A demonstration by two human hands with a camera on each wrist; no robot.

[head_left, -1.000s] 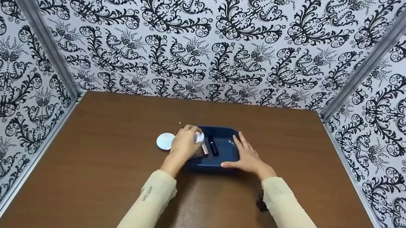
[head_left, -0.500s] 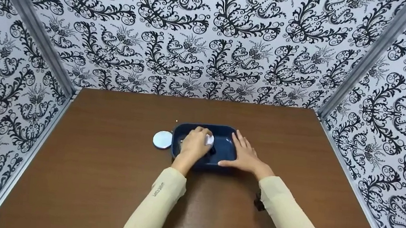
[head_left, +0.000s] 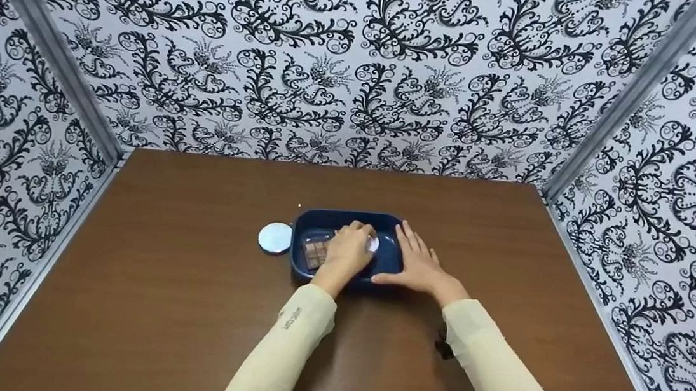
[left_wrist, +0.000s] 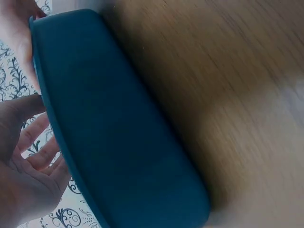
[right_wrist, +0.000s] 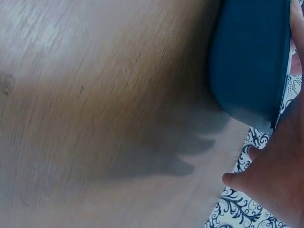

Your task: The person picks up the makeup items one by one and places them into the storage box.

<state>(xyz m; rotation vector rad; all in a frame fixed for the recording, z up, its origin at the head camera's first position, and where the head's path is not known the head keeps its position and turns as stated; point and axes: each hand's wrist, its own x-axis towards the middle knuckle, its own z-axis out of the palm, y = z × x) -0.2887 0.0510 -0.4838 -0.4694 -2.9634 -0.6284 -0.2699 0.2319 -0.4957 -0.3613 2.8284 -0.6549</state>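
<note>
My left hand (head_left: 347, 252) reaches inside a dark blue rectangular container (head_left: 346, 212) and holds a small white round object (head_left: 373, 244), mostly hidden by the fingers. To the left of this hand, an eyeshadow palette (head_left: 315, 253) with brown pans lies in the container. My right hand (head_left: 420, 269) rests on the container's right rim with fingers spread and thumb toward the front edge. In the left wrist view, the container's outer wall (left_wrist: 114, 123) hides what the left hand (left_wrist: 33, 175) holds. The right wrist view shows the right hand (right_wrist: 275, 175) at the container's end.
A pale round disc, like a compact (head_left: 275, 238), lies on the brown table (head_left: 184, 307) just left of the container. A tiny white speck (head_left: 299, 205) lies behind it. Patterned walls (head_left: 358, 94) enclose the table at the back and sides.
My left hand has moved right across the container with the white round object, uncovering the palette. The dark and light tubes seen earlier are now hidden. The right hand stays at the rim.
</note>
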